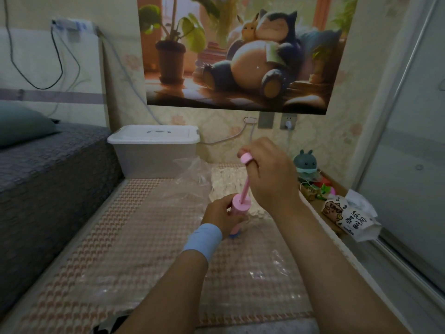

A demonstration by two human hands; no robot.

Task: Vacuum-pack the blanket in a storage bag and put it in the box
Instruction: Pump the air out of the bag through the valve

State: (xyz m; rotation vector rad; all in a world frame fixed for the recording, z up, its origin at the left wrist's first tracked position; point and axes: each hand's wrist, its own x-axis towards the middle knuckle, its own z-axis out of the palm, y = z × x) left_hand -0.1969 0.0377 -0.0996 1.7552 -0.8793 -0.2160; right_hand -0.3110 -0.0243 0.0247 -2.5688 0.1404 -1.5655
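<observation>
My left hand (221, 214) is gripping the upright pump (240, 205); my right hand (267, 174) is clamping its handle (246, 158), raised directly above.

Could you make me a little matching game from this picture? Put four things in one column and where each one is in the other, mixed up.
Things:
1. pump handle
2. pump barrel
3. storage box
4. tissue pack

Places:
A. at the back, lid on
B. held by the left hand
C. lying at the far right
D. held by the right hand

Pairs: 1-D, 2-B, 3-A, 4-C
</observation>
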